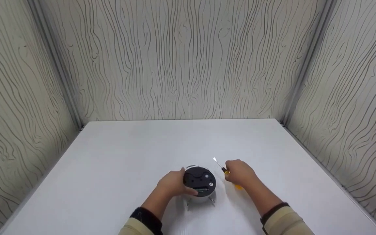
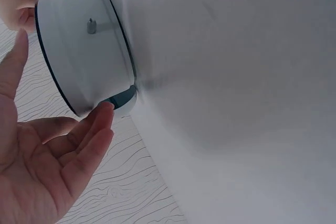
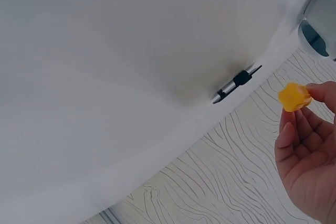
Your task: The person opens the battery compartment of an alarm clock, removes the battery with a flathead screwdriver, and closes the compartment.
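Observation:
My left hand (image 1: 171,184) grips the side of a small round alarm clock (image 1: 194,179), its thumb along the lower edge of the black back. The clock stands on its short metal legs (image 1: 211,199), back facing me, with an open battery slot (image 1: 201,189) low on it. In the left wrist view the clock's pale casing (image 2: 79,51) lies between thumb and fingers. To its right, my right hand (image 1: 240,171) holds a screwdriver (image 1: 226,171) by its yellow handle, the metal blade pointing up and left, apart from the clock. The right wrist view shows the handle's end (image 3: 291,97) pinched by the fingers.
A slim black-and-silver object (image 3: 236,85) lies on the white table (image 1: 126,156) in the right wrist view. Wood-grain panels (image 1: 181,62) enclose the table at the back and both sides.

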`<state>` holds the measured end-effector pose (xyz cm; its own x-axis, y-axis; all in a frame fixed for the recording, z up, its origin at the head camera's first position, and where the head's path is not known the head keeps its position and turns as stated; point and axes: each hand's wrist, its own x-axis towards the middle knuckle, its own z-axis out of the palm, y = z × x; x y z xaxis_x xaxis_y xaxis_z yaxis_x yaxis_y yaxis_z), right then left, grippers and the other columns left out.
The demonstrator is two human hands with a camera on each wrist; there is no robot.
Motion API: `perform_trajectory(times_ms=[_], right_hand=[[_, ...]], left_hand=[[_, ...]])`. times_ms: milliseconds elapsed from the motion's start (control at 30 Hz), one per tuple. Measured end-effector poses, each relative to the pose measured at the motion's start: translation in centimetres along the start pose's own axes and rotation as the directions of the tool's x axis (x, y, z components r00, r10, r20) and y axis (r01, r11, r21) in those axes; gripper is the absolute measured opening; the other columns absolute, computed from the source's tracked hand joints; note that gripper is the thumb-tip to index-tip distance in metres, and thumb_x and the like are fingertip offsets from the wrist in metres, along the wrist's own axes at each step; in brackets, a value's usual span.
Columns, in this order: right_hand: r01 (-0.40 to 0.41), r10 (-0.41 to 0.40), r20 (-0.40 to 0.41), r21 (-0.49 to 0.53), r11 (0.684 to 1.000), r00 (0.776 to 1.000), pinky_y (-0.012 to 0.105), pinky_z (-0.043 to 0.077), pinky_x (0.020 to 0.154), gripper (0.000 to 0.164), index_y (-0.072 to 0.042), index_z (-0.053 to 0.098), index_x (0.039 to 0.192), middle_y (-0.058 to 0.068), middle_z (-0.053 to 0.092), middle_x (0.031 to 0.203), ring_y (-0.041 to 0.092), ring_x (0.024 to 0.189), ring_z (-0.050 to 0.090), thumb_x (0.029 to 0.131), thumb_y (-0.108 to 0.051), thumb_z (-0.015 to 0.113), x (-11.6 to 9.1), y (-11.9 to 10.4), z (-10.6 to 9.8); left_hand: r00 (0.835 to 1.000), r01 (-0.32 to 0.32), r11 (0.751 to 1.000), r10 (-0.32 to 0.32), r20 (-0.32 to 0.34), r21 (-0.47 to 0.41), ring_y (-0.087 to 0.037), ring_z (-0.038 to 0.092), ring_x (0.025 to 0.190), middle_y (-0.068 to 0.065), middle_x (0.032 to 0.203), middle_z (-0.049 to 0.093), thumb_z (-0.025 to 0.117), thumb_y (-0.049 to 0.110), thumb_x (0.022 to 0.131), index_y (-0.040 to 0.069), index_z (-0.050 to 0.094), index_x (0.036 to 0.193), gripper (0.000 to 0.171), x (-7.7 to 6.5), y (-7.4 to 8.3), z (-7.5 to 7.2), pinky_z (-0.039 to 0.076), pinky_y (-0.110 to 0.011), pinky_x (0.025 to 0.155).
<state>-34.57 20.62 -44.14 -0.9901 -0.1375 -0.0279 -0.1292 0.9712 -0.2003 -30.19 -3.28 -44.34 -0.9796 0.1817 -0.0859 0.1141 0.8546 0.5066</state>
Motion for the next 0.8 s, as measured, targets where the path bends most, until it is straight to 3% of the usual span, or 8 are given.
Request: perform_trajectory(times_ms=[233,433,567,800], right_hand=[[-0.003,0.003,-0.007,0.038,0.999,1.0,0.034,0.047,0.061,0.015,-0.012,0.059,0.083,0.001,0.058,0.076,0.017,0.067,0.051,0.075,-0.018,0.071,-0.1,-0.6,-0.9],[0.038,-0.033,-0.053,0.085,0.996,0.998,0.031,0.046,0.057,0.014,-0.013,0.059,0.082,-0.001,0.058,0.073,0.015,0.064,0.052,0.075,-0.02,0.069,-0.5,-1.3,-1.3],[0.063,-0.055,-0.069,0.123,0.99,0.996,0.03,0.046,0.055,0.014,-0.013,0.06,0.083,-0.001,0.058,0.073,0.014,0.063,0.052,0.075,-0.022,0.068,-0.7,-1.9,-1.5],[0.07,-0.06,-0.044,0.25,0.966,0.997,0.026,0.047,0.043,0.017,-0.013,0.061,0.093,0.003,0.058,0.08,0.016,0.064,0.056,0.078,-0.02,0.067,-0.8,-3.1,-1.9]], left_hand=[[1.0,0.019,0.999,-0.018,-0.025,0.04,-0.033,0.046,0.12,-0.018,0.127,0.052,0.08,0.052,0.056,0.003,0.044,0.134,0.099,0.0,-0.1,-0.2,0.038,-0.049,0.097],[0.994,0.027,0.997,-0.018,-0.11,0.077,-0.033,0.046,0.114,-0.017,0.12,0.051,0.077,0.055,0.06,0.005,0.051,0.129,0.089,0.1,0.1,-0.2,0.043,-0.048,0.092],[0.988,0.012,0.999,-0.006,-0.152,0.036,-0.031,0.043,0.115,-0.016,0.123,0.046,0.075,0.053,0.064,0.006,0.052,0.128,0.082,0.2,0.6,-0.2,0.044,-0.045,0.092],[0.988,-0.031,0.998,0.021,-0.155,-0.063,-0.026,0.044,0.115,-0.011,0.127,0.044,0.073,0.051,0.069,0.012,0.051,0.128,0.074,0.4,1.7,-0.1,0.044,-0.044,0.092]])
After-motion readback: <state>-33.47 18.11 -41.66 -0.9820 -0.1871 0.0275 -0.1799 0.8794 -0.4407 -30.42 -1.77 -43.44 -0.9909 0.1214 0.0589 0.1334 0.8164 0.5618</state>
